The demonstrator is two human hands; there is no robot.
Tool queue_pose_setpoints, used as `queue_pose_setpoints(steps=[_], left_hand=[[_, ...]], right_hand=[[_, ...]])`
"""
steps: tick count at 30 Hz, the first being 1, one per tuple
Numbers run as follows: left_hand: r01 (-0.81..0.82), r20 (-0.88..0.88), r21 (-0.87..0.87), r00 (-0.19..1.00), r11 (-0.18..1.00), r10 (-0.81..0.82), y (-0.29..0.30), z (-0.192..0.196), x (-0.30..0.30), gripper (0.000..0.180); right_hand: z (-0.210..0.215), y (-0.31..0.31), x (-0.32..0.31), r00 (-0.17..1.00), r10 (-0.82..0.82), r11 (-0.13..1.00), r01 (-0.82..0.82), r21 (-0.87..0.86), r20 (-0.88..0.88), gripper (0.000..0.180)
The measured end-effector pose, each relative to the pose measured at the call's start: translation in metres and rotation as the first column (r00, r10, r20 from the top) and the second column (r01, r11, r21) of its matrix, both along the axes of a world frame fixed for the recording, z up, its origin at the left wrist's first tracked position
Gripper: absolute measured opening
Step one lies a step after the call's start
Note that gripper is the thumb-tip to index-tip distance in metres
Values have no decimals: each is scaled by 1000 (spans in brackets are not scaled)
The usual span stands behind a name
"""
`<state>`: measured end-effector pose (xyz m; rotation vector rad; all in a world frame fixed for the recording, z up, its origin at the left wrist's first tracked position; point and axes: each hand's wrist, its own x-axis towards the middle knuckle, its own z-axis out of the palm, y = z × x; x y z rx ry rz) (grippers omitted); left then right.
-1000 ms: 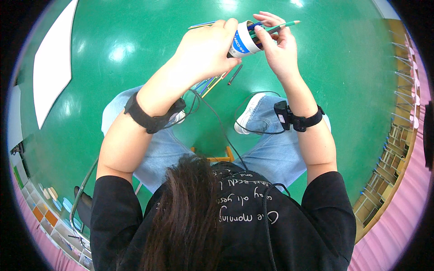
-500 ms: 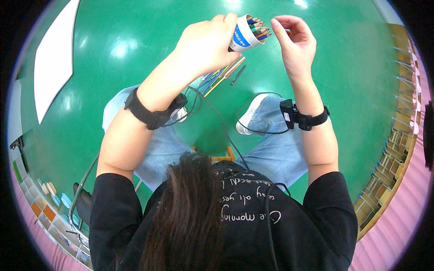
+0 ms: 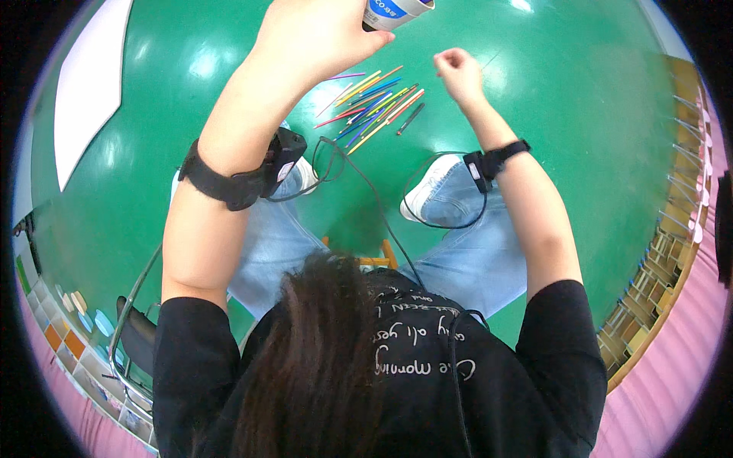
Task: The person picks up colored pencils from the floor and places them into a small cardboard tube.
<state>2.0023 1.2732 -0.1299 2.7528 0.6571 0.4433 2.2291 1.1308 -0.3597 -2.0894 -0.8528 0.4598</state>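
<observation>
- I see the left hand (image 3: 321,38) wrapped around the white-and-blue pencil cup (image 3: 385,15) over the floor (image 3: 580,130), cut off by my view's upper edge.
- The right hand (image 3: 460,74) hangs apart, fingers curled; blurred, so I cannot tell whether they pinch anything.
- Colored pencils (image 3: 370,117) lie scattered well in from the floor's right edge, a black pencil (image 3: 411,119) just beside them.

On the floor (image 3: 580,99): over a dozen pencils (image 3: 405,107), overlapping beyond exact count, and two white shoes (image 3: 427,187). One cup (image 3: 389,13), two hands (image 3: 460,72), two black wristbands (image 3: 248,183).
</observation>
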Motion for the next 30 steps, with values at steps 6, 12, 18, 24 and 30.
queue_pose_setpoints(steps=[6,12,18,24,30], left_hand=[[-131,-115,-104,986,986,119,1,5,-28,49],[-77,-100,-112,993,991,66,5,-16,-28,53],[-99,-84,-123,992,988,89,12,-15,-27,64],[-78,-103,-175,993,982,60,5,-17,-12,67],[-105,-169,-33,981,994,98,-7,-17,9,58]], right_hand=[[-141,3,-38,992,128,882,-110,-459,8,23],[-246,-42,-37,904,-338,763,101,-638,-261,29],[-228,-3,-72,729,-580,712,235,-662,-364,30],[-244,-8,-63,704,-628,704,332,-628,-332,28],[-264,-14,-63,734,-584,728,285,-624,-347,28]])
